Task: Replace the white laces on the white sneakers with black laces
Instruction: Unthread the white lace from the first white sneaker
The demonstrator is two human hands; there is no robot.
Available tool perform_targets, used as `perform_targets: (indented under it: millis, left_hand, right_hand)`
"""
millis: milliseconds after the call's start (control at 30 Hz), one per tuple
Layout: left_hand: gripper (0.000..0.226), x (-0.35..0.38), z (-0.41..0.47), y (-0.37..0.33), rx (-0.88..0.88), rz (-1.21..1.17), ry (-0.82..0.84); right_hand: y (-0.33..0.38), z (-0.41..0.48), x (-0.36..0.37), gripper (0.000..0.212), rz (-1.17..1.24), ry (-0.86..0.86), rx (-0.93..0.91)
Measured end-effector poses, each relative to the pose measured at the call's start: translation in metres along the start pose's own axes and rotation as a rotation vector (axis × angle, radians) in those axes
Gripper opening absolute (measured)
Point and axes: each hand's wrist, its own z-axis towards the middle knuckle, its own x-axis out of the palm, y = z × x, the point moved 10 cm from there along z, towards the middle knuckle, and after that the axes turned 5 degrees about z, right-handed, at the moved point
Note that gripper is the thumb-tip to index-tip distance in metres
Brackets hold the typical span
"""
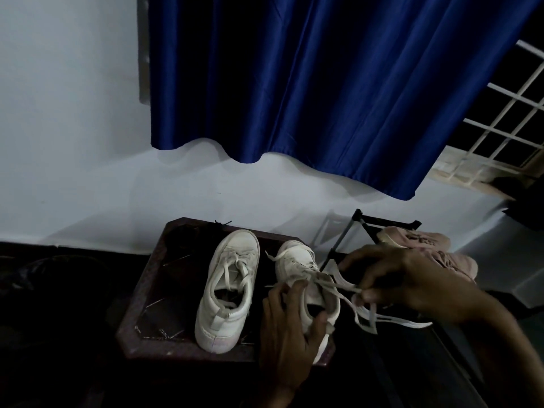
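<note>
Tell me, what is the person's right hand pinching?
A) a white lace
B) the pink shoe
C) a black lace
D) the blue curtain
A: the right hand pinches the white lace drawn sideways from the sneaker that the left hand holds.

One head-worn camera alone, close over the work, looks forward and down — the table (141, 293) with the sneakers (226, 290) lies near at 6 o'clock, left hand (290, 328) and right hand (412, 278) enter from 5 o'clock, and the wall (73, 128) and tilted blue curtain (309, 83) stand farther off at 12 o'clock
</note>
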Motion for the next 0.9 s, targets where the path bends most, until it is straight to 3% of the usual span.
perform_targets:
  millis: [67,167,300,433,600,667,767,900]
  left_hand:
    - [0.056,0.001,0.0,0.0,-0.001,-0.01,0.003]
    - [0.054,0.002,-0.001,0.0,0.012,-0.018,0.009]
    - [0.054,0.001,-0.001,-0.001,0.003,-0.013,0.004]
    - [0.057,0.0,-0.001,-0.001,0.004,-0.019,0.007]
    - [0.054,0.003,0.0,0.002,0.005,-0.009,0.009]
    - [0.054,0.003,-0.001,0.004,-0.001,-0.009,0.007]
    - [0.053,0.005,0.0,0.001,0.01,0.014,0.025]
    - [0.051,0.006,0.002,0.001,-0.008,0.002,0.041]
  right_hand:
    - [-0.009,-0.003,-0.006,0.007,-0.043,0.014,0.077]
    - [-0.018,0.022,0.006,0.031,-0.207,-0.075,0.133]
    - [-0.027,0.059,0.032,0.017,-0.298,-0.179,0.213]
    - [-0.04,0.07,0.052,0.019,-0.328,-0.266,0.29]
    - [-0.027,0.027,0.013,0.008,-0.037,-0.229,0.112]
    - [-0.032,-0.001,-0.016,0.009,0.201,-0.247,0.132]
    - [-0.054,-0.014,-0.026,0.014,0.531,-0.405,0.208]
    - [-0.058,0.012,0.003,0.008,0.297,-0.469,0.244]
